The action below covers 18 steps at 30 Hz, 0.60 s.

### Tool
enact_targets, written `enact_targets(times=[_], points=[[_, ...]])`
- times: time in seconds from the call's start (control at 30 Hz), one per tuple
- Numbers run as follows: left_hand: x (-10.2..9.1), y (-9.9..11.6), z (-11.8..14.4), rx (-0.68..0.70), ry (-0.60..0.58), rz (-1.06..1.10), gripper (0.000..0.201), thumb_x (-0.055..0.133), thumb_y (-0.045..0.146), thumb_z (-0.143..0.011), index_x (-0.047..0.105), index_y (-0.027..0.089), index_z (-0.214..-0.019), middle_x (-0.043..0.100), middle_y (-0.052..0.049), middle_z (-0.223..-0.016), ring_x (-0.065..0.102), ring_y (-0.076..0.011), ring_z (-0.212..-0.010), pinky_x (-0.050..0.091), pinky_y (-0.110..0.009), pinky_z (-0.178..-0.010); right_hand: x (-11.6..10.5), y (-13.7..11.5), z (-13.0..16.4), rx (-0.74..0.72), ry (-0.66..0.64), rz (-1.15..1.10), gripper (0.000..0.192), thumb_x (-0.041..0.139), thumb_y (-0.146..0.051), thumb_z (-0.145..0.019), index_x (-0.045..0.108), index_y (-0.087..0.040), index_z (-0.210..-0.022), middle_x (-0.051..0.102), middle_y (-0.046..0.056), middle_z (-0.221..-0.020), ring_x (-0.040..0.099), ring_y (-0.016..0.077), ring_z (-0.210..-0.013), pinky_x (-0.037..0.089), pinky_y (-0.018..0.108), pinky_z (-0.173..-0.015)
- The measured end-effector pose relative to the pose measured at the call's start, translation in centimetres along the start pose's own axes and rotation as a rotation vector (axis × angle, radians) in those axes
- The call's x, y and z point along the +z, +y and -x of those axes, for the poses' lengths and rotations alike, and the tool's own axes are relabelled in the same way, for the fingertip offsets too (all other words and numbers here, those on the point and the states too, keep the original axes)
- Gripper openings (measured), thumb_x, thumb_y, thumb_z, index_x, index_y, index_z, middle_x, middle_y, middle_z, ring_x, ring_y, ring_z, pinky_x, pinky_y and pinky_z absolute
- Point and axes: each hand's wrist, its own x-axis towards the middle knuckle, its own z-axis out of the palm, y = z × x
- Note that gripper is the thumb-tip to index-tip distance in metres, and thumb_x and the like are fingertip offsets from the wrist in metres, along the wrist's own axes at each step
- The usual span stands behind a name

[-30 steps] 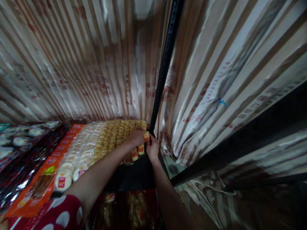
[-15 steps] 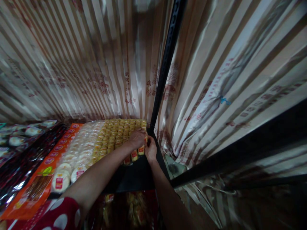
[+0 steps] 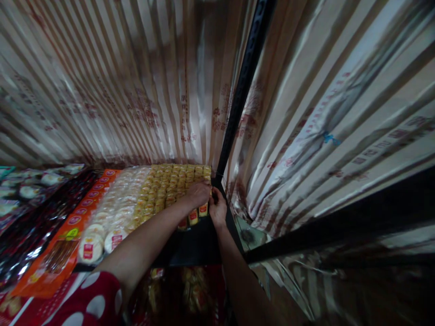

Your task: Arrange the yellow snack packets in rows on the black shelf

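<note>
Rows of small yellow-wrapped snack packets [image 3: 163, 181], some with red labels, stand on a dark shelf [image 3: 193, 246]. My left hand [image 3: 199, 194] reaches across their right end, palm down, fingers drawn together. Close against it, my right hand [image 3: 218, 208] curls at the shelf's right edge, thumb and fingers pinched. A sliver of a yellow-wrapped packet shows between the two hands; most of it is hidden. Just below the left hand, the front packets [image 3: 203, 210] of the right-hand rows show their red labels.
Left of the packets stand clear-wrapped round white cakes [image 3: 91, 246], an orange snack bag [image 3: 50, 262] and dark shiny packs [image 3: 30, 226]. A black upright post [image 3: 238, 108] rises at the shelf corner, before striped plastic sheeting [image 3: 152, 81]. More packets [image 3: 197, 290] lie on a lower level.
The view has shifted slightly, so the shelf and goods appear a little further right and higher. Both hands stay together at the right end of the yellow packets, with the fingertips slightly moved.
</note>
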Motion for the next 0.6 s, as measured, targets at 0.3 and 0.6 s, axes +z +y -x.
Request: enact_targets(times=[0.3, 0.6], points=[[-1.0, 0.9, 1.8, -0.015, 0.112, 0.032, 0.026, 0.044, 0.007, -0.077, 0.063, 0.014, -0.095, 0.059, -0.007, -0.105, 0.053, -0.0164, -0.1, 0.044, -0.025, -0.088, -0.5, -0.1, 0.2, -0.034, -0.013, 0.012, 0.04, 0.046, -0.025, -0.075, 0.058, -0.013, -0.111, 0.062, 0.013, -0.11, 0.057, 0.0221, -0.098, 0.045, 0.038, -0.088], [4.2, 5.3, 11.9, 0.08, 0.235, 0.38, 0.036, 0.04, 0.004, -0.075, 0.063, 0.017, -0.098, 0.061, -0.005, -0.103, 0.053, -0.0163, -0.1, 0.044, -0.028, -0.093, -2.8, -1.5, 3.1, -0.016, 0.076, -0.023, 0.04, 0.039, -0.027, -0.08, 0.057, -0.014, -0.113, 0.061, 0.013, -0.11, 0.056, 0.0212, -0.1, 0.046, 0.038, -0.087]])
